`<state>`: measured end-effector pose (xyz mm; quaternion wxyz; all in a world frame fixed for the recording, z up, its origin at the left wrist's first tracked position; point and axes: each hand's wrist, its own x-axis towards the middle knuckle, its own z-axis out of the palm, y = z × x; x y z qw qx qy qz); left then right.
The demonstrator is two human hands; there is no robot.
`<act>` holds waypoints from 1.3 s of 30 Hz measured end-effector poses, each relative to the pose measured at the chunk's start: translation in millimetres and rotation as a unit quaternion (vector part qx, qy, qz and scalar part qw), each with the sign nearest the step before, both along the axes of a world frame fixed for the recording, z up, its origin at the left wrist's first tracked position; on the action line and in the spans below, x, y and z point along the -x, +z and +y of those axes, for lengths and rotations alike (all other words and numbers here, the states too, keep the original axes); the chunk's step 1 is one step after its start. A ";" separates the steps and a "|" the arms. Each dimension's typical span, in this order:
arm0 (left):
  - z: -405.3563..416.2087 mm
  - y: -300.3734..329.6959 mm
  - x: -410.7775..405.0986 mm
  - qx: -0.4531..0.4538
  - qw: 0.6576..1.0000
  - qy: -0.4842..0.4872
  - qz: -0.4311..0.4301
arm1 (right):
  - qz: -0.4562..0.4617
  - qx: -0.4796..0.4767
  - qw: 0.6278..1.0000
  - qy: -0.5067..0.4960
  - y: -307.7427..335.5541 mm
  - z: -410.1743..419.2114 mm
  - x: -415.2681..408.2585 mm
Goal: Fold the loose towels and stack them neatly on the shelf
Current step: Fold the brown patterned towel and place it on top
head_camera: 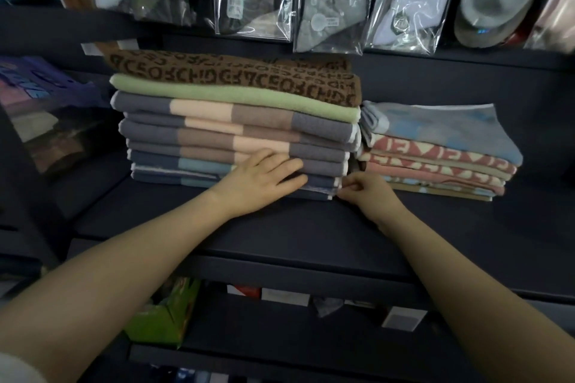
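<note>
The dark shelf [280,227] carried the tall towel stack [236,130], with a shorter stack [435,158] at its 3 o'clock. The left hand [264,180] pressed flat, grip wide, on the lower towels. The right hand [370,190] pinched the bottom towel's corner [334,193].

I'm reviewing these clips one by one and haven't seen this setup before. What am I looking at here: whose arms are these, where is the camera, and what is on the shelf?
There is no machine here. A person wears a wide-angle camera on the head, so you look forward and down along their own bare arms. On the dark shelf stands a tall stack of folded towels, striped ones below a green and a brown lettered one. Beside it, on the right, is a lower stack of pink and blue towels. The left hand lies flat, fingers straight, against the front of the tall stack near its bottom. The right hand pinches a towel corner at that stack's lower right edge. Packaged goods hang above.
</note>
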<state>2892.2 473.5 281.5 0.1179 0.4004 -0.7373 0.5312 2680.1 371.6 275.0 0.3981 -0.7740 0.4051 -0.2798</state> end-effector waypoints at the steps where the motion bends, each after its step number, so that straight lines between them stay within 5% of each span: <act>1: -0.7 3.2 4.9 -0.011 1.000 -0.001 0.000 | -0.020 -0.011 1.000 0.002 1.7 1.3 -1.2; 11: -18.8 24.3 47.3 -0.015 0.998 0.029 0.046 | -0.123 0.006 0.992 -0.005 0.9 17.9 -14.4; 17: -18.6 25.8 49.3 -0.026 0.985 0.014 0.172 | -0.043 0.093 0.994 -0.045 7.8 10.7 -11.8; 21: -10.9 33.3 37.4 0.059 0.988 0.034 0.141 | -0.173 0.134 0.973 -0.070 15.4 17.2 -7.5; 26: -15.6 51.3 42.9 0.094 0.990 0.048 0.090 | -0.317 -0.009 0.940 -0.126 27.9 20.4 -23.5; 32: -32.4 71.1 60.5 0.091 0.988 0.044 0.113 | -0.265 0.050 0.959 -0.085 33.2 19.8 -27.0; 39: -50.8 87.1 78.9 0.021 0.967 0.005 0.255 | -0.219 0.084 0.969 -0.076 39.7 16.7 -31.3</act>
